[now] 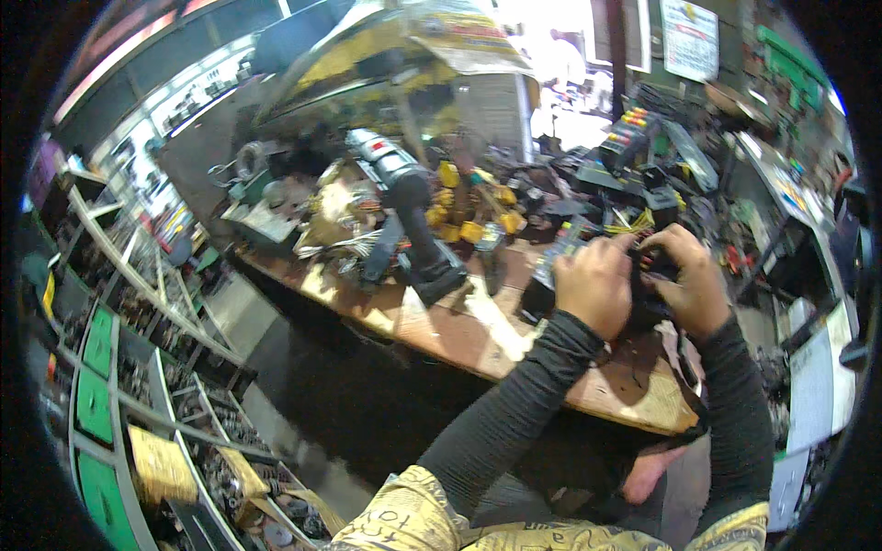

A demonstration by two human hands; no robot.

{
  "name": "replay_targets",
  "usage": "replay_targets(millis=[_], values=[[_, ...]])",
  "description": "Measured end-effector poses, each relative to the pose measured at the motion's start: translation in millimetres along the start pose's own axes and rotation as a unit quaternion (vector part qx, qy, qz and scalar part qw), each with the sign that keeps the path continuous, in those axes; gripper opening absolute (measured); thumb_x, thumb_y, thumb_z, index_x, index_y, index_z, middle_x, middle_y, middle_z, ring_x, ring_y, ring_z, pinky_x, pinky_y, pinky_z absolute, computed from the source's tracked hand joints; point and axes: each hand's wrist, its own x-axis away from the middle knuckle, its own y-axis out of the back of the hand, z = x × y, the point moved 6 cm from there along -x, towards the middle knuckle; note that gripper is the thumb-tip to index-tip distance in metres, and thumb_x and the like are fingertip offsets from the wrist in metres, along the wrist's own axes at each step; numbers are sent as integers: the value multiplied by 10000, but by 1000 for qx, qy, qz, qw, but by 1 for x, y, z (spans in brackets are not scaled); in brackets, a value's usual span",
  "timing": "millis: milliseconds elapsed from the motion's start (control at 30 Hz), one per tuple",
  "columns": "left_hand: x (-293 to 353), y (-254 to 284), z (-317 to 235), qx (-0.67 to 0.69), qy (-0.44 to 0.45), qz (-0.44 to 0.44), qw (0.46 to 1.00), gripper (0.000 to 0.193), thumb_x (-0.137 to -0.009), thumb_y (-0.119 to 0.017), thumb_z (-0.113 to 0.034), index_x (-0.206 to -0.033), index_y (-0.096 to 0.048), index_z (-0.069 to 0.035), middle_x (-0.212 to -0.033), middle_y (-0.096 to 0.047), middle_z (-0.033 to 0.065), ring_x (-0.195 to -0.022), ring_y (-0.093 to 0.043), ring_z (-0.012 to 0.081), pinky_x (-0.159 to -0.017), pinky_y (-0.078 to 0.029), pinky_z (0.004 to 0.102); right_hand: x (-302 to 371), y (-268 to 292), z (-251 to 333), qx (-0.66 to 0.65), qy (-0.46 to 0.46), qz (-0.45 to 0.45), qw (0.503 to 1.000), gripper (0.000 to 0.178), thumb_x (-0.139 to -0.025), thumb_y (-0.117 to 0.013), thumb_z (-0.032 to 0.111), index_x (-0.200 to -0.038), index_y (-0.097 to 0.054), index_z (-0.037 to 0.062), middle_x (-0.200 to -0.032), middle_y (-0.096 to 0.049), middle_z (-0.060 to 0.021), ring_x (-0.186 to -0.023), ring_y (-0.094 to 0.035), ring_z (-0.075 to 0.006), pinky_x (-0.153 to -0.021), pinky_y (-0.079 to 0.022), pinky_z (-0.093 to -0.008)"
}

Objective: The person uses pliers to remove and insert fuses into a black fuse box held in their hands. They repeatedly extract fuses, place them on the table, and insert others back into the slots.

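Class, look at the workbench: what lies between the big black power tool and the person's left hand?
In the head view, between the black power tool and the left hand lie a small black block-shaped part and bare wooden benchtop.

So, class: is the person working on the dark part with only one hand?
No: both the left hand and the right hand grip the dark part above the wooden bench.

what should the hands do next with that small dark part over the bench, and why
Probably keep both hands closed on the small dark part and tilt it toward the camera. The left hand and right hand cover most of it, so what it is cannot be told, and it sits above the wooden workbench crowded with tools.
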Motion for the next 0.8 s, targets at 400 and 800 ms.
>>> replay_targets(millis=[400,800], values=[[0,-2,1,-24,17,19,999,340,-923,-538,-151,-1256,-575,-91,-1047,-643,106,-999,-608,307,-847,-385,481,-25,-3,-14,46,-34,153,987,457,-615,-762,46,-1066,-691,29,-942,-649,-201,-914,-642,-376,-825,-516,-420],[-4,-1,4,-7,-11,-3,1000,316,-930,-538,-171,-1235,-619,-149,-1035,-661,91,-970,-621,308,-839,-391,486,-30,-9,-24,70,-24,181,981,442,-626,-839,138,-1009,-669,0,-925,-687,-205,-905,-668,-367,-803,-524,-412]])
